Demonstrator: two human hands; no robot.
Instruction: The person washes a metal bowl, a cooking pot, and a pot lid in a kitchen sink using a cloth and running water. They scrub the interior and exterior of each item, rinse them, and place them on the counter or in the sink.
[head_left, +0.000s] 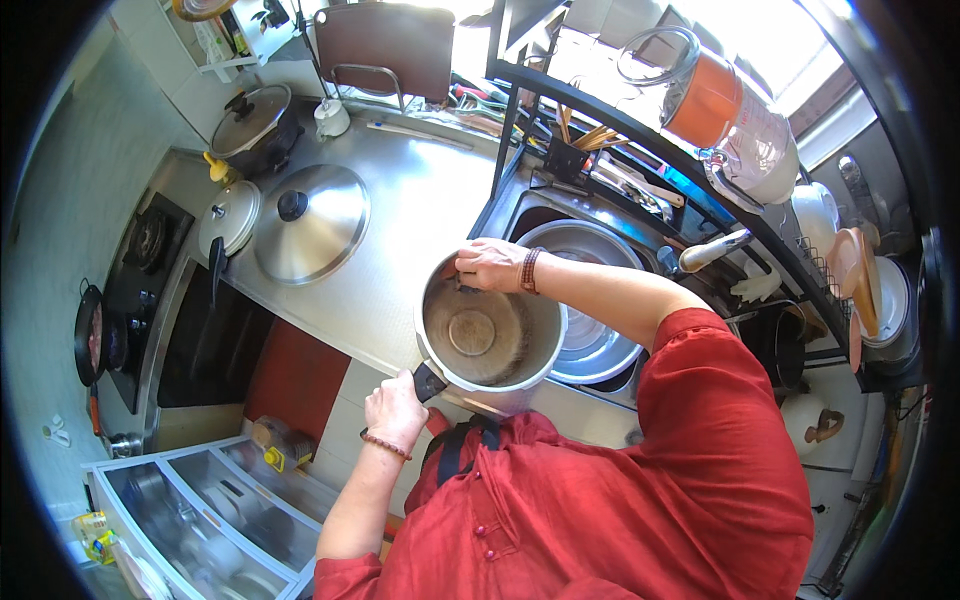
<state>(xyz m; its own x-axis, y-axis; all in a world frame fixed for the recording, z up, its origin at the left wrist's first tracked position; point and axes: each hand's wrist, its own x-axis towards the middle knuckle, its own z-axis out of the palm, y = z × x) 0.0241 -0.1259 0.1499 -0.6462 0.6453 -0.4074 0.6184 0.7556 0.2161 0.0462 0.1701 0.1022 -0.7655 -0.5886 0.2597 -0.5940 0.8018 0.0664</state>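
A deep metal pot (480, 330), tilted so that its inside shows, is between my hands at the counter's front edge. My left hand (396, 409) is closed round its black handle (429, 381). My right hand (489, 264) is at the far rim, with the fingers reaching inside; a small dark thing shows beneath them, too hidden to name. Right of the pot, a large metal basin (600, 341) sits in the sink (534, 201), partly covered by my right forearm. A domed metal lid (319, 240) with a black knob lies on the steel counter (420, 195).
Left of the domed lid are a pressure cooker lid (231, 219) and a dark lidded pot (255, 131). A black metal rack (600, 105) spans the sink, near the faucet (712, 251). A frying pan (91, 334) is by the stove (146, 300); a drawer cabinet (202, 517) stands lower left.
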